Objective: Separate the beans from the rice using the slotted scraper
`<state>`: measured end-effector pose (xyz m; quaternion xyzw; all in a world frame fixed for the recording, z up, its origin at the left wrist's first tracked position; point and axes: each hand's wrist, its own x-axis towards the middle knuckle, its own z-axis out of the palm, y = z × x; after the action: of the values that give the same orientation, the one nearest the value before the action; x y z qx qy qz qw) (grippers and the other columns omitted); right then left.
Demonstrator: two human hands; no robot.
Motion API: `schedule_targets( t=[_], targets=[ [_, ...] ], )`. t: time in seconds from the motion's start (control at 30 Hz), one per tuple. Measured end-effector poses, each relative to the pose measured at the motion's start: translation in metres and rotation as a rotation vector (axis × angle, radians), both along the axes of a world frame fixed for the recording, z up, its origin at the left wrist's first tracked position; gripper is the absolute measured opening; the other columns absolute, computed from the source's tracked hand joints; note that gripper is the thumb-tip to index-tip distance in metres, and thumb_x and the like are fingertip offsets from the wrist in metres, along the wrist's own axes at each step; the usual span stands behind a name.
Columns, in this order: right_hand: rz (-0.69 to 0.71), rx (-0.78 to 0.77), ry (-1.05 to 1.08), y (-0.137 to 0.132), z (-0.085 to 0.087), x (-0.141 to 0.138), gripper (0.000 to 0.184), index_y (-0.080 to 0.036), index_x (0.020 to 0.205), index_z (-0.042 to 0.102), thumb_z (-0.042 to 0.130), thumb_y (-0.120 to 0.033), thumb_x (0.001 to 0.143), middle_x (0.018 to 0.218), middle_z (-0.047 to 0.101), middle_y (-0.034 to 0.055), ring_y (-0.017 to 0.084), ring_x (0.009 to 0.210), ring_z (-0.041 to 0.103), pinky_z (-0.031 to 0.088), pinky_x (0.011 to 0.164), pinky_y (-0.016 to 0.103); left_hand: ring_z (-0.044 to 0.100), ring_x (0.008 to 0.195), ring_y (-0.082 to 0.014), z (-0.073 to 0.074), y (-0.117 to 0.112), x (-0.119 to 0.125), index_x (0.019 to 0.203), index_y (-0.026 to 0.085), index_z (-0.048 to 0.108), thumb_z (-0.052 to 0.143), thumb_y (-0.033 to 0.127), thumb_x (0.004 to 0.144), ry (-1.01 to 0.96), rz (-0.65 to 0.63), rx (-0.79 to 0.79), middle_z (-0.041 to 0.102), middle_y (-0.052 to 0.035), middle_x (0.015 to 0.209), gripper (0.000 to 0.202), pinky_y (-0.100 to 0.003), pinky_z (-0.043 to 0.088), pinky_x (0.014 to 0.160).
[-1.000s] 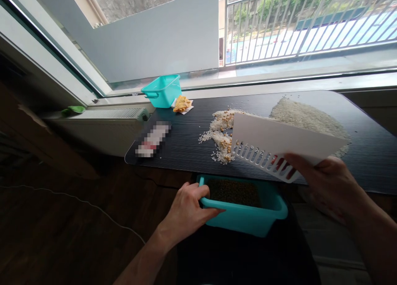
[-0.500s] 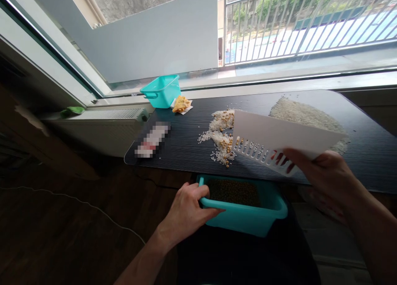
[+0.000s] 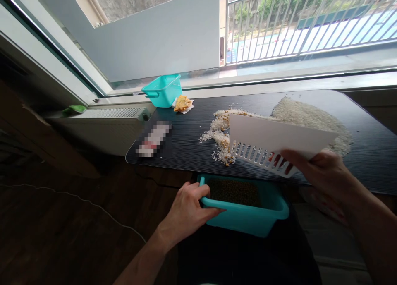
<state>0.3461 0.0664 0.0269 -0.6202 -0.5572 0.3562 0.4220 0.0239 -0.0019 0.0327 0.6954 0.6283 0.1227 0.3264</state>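
Turquoise tub (image 3: pixel 170 90) stands by window (image 3: pixel 186 45); right fingers (image 3: pixel 294 159) grip scoop (image 3: pixel 276 134) hiding rice (image 3: pixel 310 115), left fingers (image 3: pixel 202 191) clasp bin (image 3: pixel 242 217).

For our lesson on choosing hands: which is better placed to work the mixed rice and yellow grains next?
Probably the right hand: it holds the white slotted tool, partly in front of the mixed rice and yellow grains. The left hand grips the lower teal bin at its rim.

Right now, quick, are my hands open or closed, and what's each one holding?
Left hand: closed, holding the near teal bin at its left end.
Right hand: closed, holding the white slotted piece.
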Motion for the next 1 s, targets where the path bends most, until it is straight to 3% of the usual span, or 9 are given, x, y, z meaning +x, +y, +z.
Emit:
schedule_targets(
  t=[0.27, 0.43, 0.7, 1.0],
  targets=[
    [0.038, -0.019, 0.046, -0.006, 0.002, 0.000, 0.067, -0.026, 0.076, 0.088, 0.089, -0.091, 0.061, 0.079, 0.087, 0.0086, 0.029, 0.072, 0.080, 0.069, 0.069, 0.042, 0.051, 0.075, -0.0180, -0.001, 0.000, -0.001, 0.061, 0.023, 0.041, 0.090, 0.024, 0.080, -0.015, -0.003, 0.000, 0.048, 0.0059, 0.068, 0.052, -0.031, 0.034, 0.077],
    [0.062, 0.039, -0.010, 0.008, -0.002, -0.004, 0.069, -0.027, 0.073, 0.086, 0.082, -0.095, 0.067, 0.076, 0.086, 0.0079, 0.028, 0.067, 0.079, 0.070, 0.070, 0.045, 0.052, 0.076, -0.0187, 0.001, 0.000, 0.000, 0.061, 0.024, 0.042, 0.091, 0.022, 0.078, -0.014, 0.003, -0.002, 0.049, 0.0057, 0.068, 0.051, -0.031, 0.035, 0.077],
    [0.124, -0.060, -0.038, 0.005, 0.006, 0.000, 0.080, -0.024, 0.073, 0.087, 0.080, -0.102, 0.057, 0.076, 0.085, 0.0110, 0.030, 0.070, 0.078, 0.068, 0.064, 0.043, 0.051, 0.075, -0.0182, 0.001, 0.000, -0.001, 0.061, 0.024, 0.041, 0.090, 0.024, 0.079, -0.011, 0.007, -0.011, 0.047, 0.0060, 0.067, 0.053, -0.032, 0.034, 0.077],
    [0.061, -0.089, -0.001, -0.004, 0.015, -0.002, 0.072, -0.024, 0.066, 0.086, 0.089, -0.094, 0.049, 0.071, 0.084, 0.0102, 0.027, 0.062, 0.074, 0.064, 0.056, 0.039, 0.050, 0.075, -0.0182, 0.001, 0.000, -0.002, 0.061, 0.023, 0.039, 0.090, 0.027, 0.081, -0.022, -0.002, 0.002, 0.046, 0.0059, 0.067, 0.054, -0.032, 0.034, 0.077]
  ],
)
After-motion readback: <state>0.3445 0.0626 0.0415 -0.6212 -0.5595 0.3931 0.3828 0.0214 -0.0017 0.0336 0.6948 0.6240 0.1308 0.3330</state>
